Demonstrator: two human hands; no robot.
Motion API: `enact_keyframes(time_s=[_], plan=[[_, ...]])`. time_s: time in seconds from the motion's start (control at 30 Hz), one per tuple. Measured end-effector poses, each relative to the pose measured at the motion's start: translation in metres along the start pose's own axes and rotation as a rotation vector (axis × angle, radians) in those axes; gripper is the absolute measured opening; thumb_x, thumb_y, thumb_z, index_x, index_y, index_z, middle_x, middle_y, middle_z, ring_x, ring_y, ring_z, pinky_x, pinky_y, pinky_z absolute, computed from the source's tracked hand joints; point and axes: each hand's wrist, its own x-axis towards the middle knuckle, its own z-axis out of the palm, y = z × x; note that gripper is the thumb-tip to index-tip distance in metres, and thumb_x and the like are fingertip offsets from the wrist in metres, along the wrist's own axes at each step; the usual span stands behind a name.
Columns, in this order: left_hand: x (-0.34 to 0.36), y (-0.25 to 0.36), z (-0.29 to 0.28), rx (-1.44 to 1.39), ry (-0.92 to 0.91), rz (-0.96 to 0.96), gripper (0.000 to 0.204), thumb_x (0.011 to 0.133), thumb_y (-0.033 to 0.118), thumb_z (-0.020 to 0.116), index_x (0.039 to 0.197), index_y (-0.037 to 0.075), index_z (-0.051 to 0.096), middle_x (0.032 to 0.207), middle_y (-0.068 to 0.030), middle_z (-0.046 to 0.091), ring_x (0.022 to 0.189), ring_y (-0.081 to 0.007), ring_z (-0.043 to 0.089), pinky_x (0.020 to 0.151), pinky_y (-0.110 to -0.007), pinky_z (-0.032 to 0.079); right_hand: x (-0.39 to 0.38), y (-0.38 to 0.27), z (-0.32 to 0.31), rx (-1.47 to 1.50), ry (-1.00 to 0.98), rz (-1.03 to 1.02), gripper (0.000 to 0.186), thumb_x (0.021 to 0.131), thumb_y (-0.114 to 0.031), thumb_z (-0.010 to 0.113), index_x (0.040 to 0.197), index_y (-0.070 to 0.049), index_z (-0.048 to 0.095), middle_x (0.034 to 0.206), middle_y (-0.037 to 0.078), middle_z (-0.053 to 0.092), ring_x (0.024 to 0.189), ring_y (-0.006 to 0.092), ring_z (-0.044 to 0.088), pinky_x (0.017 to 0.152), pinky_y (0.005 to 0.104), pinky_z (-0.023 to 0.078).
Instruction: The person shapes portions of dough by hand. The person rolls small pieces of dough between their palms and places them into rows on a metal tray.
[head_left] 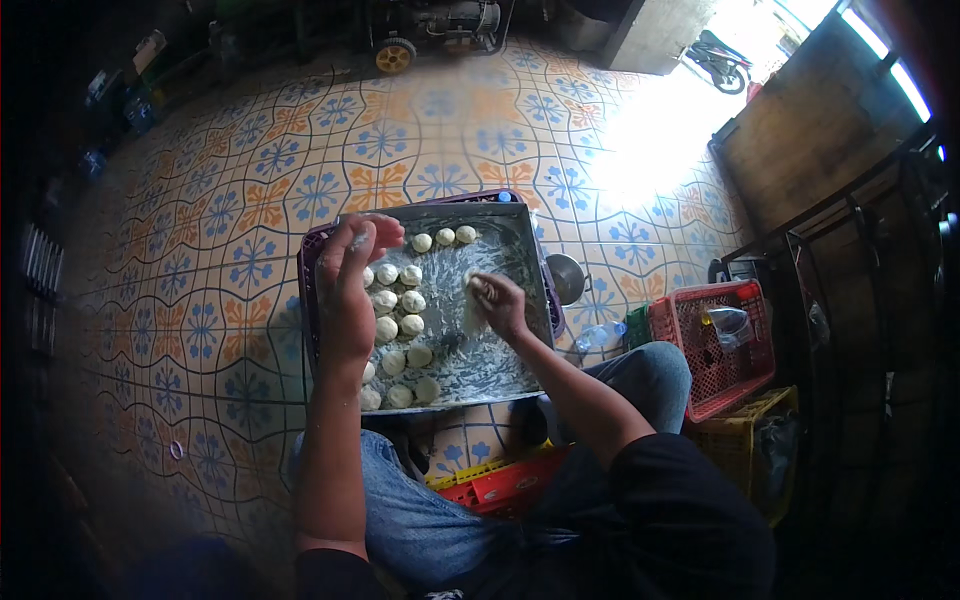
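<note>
A wide metal tray (pixel 510 240), dusted with white flour, lies before me. Rows of round pale dough balls (pixel 412 301) fill its left side, and three more dough balls (pixel 445 237) sit near the far edge. Over the tray's left rim my left hand (pixel 350 285) is raised with its fingers stretched out, holding nothing. It hides part of the leftmost dough. My right hand (pixel 500 303) is closed in a pinch above the floury right half. Something whitish shows at its fingertips, too small to name, and a pale blur hangs below them.
A purple crate (pixel 310 245) shows under the tray. Right of it are a metal bowl (pixel 567 279), a clear plastic bottle (pixel 600 336), a red crate (pixel 660 320) and a yellow crate (pixel 740 445). A wheeled machine (pixel 440 25) stands at the far side on patterned tiles.
</note>
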Motion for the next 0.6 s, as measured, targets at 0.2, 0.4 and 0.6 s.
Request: enact_keyframes(time_s=[0.2,0.4,0.6], plan=[[0.000,0.001,-0.005,-0.012,0.018,-0.001,0.036,0.104,0.035,0.046,0.104,0.005,0.067,0.100,-0.0049,0.069,0.098,-0.0150,0.063,0.093,-0.030,0.043,-0.010,0.002,-0.053,-0.675,-0.349,-0.144,0.039,0.073,-0.024,0.083,0.111,-0.019,0.075,0.108,0.013,0.073,0.101,0.0315,0.071,0.086,0.0433,0.056],[-0.002,0.003,-0.008,0.012,0.006,0.045,0.037,0.105,0.037,0.046,0.103,0.007,0.068,0.099,-0.0048,0.069,0.099,-0.0155,0.063,0.095,-0.031,0.043,0.016,-0.026,-0.062,-0.936,-0.357,0.152,0.057,0.072,-0.034,0.081,0.127,-0.026,0.068,0.101,0.012,0.074,0.092,0.0323,0.072,0.096,0.0440,0.051],[-0.006,0.000,-0.018,0.048,0.023,0.050,0.038,0.102,0.037,0.050,0.101,0.002,0.066,0.098,-0.0089,0.069,0.098,-0.0186,0.063,0.096,-0.035,0.046,0.061,-0.016,-0.019,-1.020,-0.607,-0.089,0.119,0.060,-0.039,0.092,0.160,-0.027,0.028,0.160,0.018,0.034,0.144,0.0427,0.038,0.107,0.0548,0.047]])
